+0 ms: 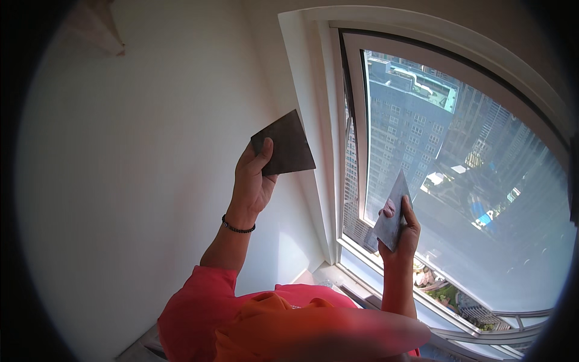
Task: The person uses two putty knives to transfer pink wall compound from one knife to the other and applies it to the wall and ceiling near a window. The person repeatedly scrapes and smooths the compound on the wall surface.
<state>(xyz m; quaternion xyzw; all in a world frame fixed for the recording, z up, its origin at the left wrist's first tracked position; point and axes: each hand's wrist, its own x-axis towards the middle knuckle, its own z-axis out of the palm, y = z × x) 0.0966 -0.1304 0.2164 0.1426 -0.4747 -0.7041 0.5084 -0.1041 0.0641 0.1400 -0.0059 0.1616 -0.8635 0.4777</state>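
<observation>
My left hand (253, 175) is raised in front of the white wall. It grips a flat, dark grey square plate (286, 148) by its lower left corner, with the thumb across the face turned to me. To the right, before the window, my right hand (403, 232) is closed on a thin, lighter grey plate (393, 226) that stands steeply tilted with a pointed corner up. A pinkish patch on this plate may be fingertips or their reflection; I cannot tell which. Neither plate shows enough to name its exact kind. The two hands are apart, and neither plate touches the other.
A large framed window (362, 139) fills the right side, with tall buildings outside far below. Beside it runs a white reveal (307, 90), meeting the plain wall (151, 151). Pale cloth or paper (99, 27) shows at the upper left. Several items lie by the sill below.
</observation>
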